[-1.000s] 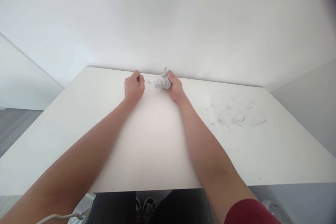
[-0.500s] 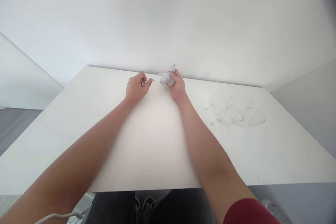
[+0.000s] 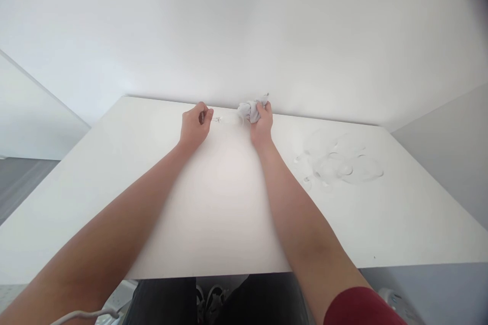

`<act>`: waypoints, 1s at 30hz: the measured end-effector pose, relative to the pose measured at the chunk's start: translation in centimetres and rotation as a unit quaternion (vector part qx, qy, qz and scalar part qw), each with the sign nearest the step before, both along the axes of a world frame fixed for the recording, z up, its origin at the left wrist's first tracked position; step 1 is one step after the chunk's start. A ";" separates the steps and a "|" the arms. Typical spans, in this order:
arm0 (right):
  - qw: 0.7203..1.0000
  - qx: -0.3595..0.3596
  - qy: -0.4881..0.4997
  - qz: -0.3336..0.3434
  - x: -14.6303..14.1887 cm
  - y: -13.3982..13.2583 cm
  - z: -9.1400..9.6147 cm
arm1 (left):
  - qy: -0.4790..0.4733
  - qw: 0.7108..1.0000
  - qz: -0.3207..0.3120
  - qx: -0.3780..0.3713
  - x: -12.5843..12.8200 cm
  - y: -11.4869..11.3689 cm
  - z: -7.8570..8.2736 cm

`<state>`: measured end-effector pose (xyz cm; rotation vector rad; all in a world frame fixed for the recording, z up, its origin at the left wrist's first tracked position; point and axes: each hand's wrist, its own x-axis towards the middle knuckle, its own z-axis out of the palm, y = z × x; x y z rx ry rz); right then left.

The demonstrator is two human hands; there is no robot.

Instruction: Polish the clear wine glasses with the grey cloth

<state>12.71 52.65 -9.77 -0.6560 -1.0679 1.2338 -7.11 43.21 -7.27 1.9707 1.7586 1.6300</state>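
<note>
My left hand (image 3: 195, 123) is closed around the narrow end of a clear stemmed glass (image 3: 232, 120). The glass lies on its side in the air, its bowl pointing right and its rim visible. A crumpled light-grey cloth (image 3: 249, 110) is bunched in my right hand (image 3: 262, 124), close to the rim. Whether the cloth touches the glass I cannot tell. Both hands are above the far edge of the white table (image 3: 217, 203).
Several clear, glass-like pieces (image 3: 346, 168) stand or lie on the table at the right, their outlines faint. A white wall (image 3: 244, 30) rises behind the far edge. A pale cable (image 3: 84, 313) crosses below my left forearm.
My right hand and the cloth have moved right, off the bowl, so the rim now shows. My left hand has shifted slightly left with the glass.
</note>
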 end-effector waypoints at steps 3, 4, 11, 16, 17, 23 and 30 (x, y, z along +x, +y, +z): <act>0.999 0.003 0.026 -0.030 -0.2 -0.1 -0.1 | -0.033 0.999 0.025 0.016 -0.2 0.1 -0.2; 0.999 0.002 0.019 -0.030 -0.3 -0.1 -0.1 | -0.046 0.998 0.033 0.018 -0.4 0.3 -0.4; 0.996 0.038 -0.053 0.059 -1.1 -1.7 0.9 | -0.099 0.992 0.080 0.026 -1.3 1.1 -1.6; 0.992 0.078 -0.070 0.069 -1.2 -2.7 1.7 | -0.044 0.998 0.032 -0.005 -0.5 0.4 -0.6; 0.993 0.080 -0.062 0.065 -1.2 -2.8 1.8 | -0.035 0.999 0.018 -0.010 -0.4 0.3 -0.5; 0.983 0.050 -0.090 0.154 -1.4 -3.6 2.0 | -0.077 0.997 0.011 -0.008 -0.8 0.9 -1.0; 0.978 0.064 -0.108 0.165 -1.1 -3.6 2.0 | -0.066 0.998 0.005 -0.005 -0.7 0.8 -0.9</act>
